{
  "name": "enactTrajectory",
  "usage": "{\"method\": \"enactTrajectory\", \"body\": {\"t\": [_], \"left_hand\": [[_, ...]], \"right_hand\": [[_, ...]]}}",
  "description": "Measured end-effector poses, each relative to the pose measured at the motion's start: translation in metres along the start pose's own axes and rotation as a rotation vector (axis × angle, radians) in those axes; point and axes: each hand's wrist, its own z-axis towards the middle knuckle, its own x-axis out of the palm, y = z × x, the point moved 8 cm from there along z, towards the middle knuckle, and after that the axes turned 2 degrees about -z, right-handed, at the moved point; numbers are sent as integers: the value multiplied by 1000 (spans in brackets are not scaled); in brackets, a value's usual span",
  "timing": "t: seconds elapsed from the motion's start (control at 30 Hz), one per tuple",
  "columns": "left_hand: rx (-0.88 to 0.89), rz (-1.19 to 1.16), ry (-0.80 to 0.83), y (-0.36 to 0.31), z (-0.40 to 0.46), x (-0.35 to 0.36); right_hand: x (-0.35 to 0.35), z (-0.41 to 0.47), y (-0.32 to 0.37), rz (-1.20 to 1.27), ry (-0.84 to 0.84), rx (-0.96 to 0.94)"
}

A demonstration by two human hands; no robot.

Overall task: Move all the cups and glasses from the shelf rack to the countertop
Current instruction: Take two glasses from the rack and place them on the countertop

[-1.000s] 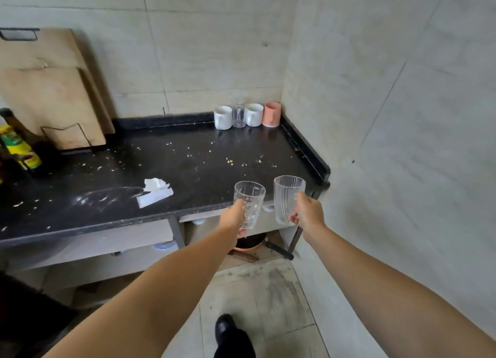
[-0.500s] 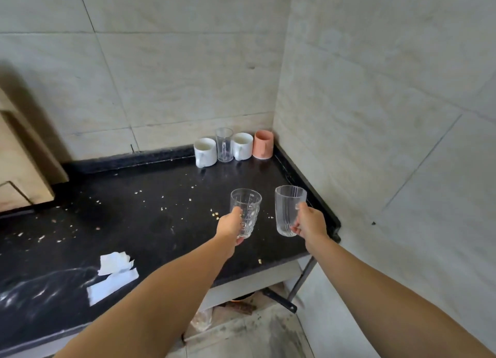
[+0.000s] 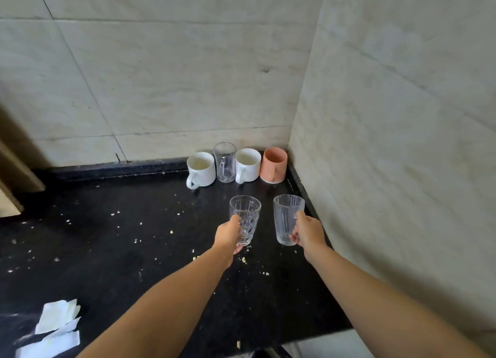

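My left hand point(image 3: 228, 234) grips a clear diamond-patterned glass point(image 3: 245, 218), held upright above the black countertop point(image 3: 128, 250). Just to its right, my right hand point(image 3: 308, 233) holds a clear ribbed glass point(image 3: 287, 218), also upright. Against the back wall in the corner stand a white mug point(image 3: 201, 168), a clear glass mug point(image 3: 225, 162), a second white mug point(image 3: 248, 165) and a pink cup point(image 3: 273, 165) in a row. The shelf rack is out of view.
Crumbs are scattered over the countertop. Crumpled white tissue point(image 3: 55, 328) lies at the front left. A wooden board's edge point(image 3: 10, 186) leans at the far left. Tiled walls close the corner behind and on the right.
Both hands have carried the glasses forward over the countertop toward the row of cups in the corner. The view has moved closer to the counter.
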Motion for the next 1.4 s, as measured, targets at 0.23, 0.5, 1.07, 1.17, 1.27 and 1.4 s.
{"method": "enactTrajectory", "body": {"t": [0.23,0.5,1.07,1.17,1.27,1.4], "left_hand": [[-37,-49,-65,-14,59,28],[-27,-26,-33,-28,106,55],[4,-63,66,-21,141,91],[70,-1,47,-24,143,87],[154,94,28,-32,142,83],[179,131,40,-34,142,89]], "right_hand": [[26,70,20,-70,19,11],[42,106,46,-85,-90,-128],[51,125,38,-78,-113,-177],[50,124,34,-131,-89,-194],[51,125,36,-171,-53,-230],[53,130,40,-202,-29,-218]]}}
